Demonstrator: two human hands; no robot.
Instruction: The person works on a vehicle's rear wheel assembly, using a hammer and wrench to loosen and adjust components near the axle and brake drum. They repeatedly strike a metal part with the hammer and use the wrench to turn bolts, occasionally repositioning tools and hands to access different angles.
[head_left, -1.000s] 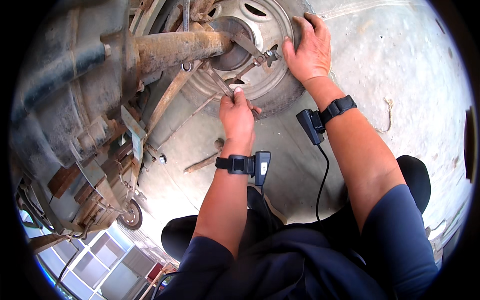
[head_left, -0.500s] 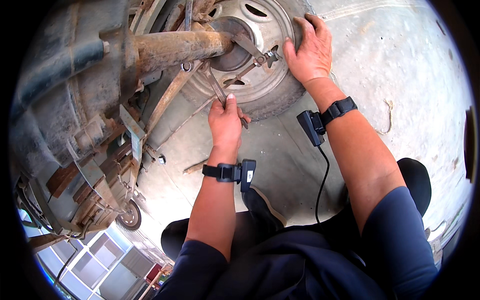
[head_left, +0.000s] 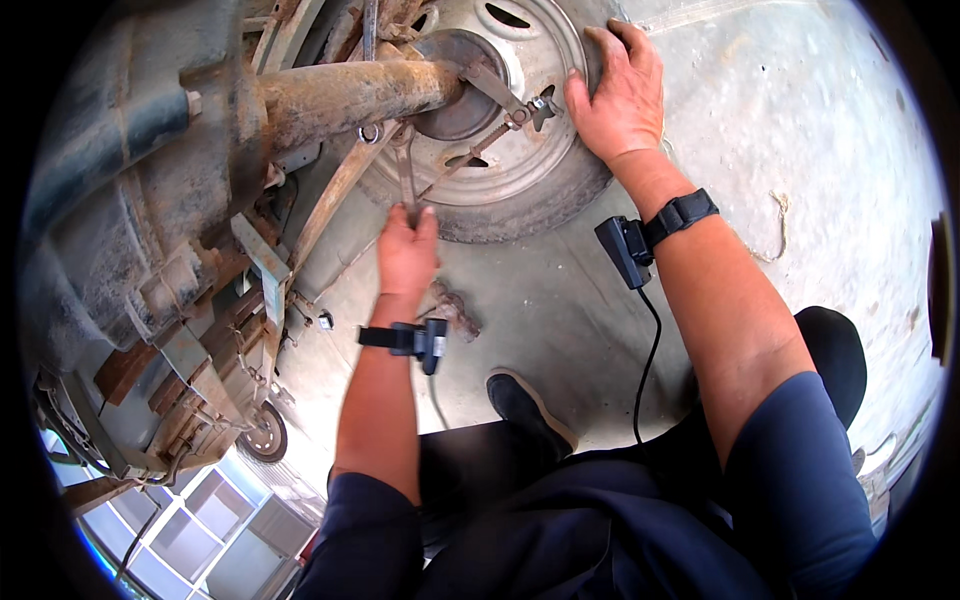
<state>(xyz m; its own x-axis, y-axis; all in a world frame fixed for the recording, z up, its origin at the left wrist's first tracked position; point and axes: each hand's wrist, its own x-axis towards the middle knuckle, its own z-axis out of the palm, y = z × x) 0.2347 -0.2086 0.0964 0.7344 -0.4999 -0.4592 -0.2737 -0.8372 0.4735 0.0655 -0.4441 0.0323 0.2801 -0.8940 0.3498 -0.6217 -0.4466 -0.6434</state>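
My left hand (head_left: 407, 250) is closed round the lower end of a metal wrench (head_left: 405, 172). The wrench's upper end meets the rusty parts just below the axle tube (head_left: 350, 97); its exact seat is too small to tell. My right hand (head_left: 622, 108) lies on the tyre (head_left: 520, 222) at its right side, fingers apart and bent over the tread. The tyre sits on a grey steel wheel (head_left: 548, 60) with slots. Across the wheel runs a thin threaded rod (head_left: 488, 140). A ring-shaped wrench end (head_left: 370, 132) shows beside the axle, apart from my hands.
A rusty axle housing (head_left: 180, 230) and leaf-like metal bars (head_left: 335, 200) fill the left side. On the concrete floor lie a rusty metal piece (head_left: 456, 312) and a bit of cord (head_left: 778, 228). My shoe (head_left: 530, 410) is below. A smaller wheel (head_left: 263, 433) stands farther off.
My left hand has swung left and slightly down with the wrench, which now stands nearly upright. The rusty piece on the floor shows more fully. My right hand stays on the tyre.
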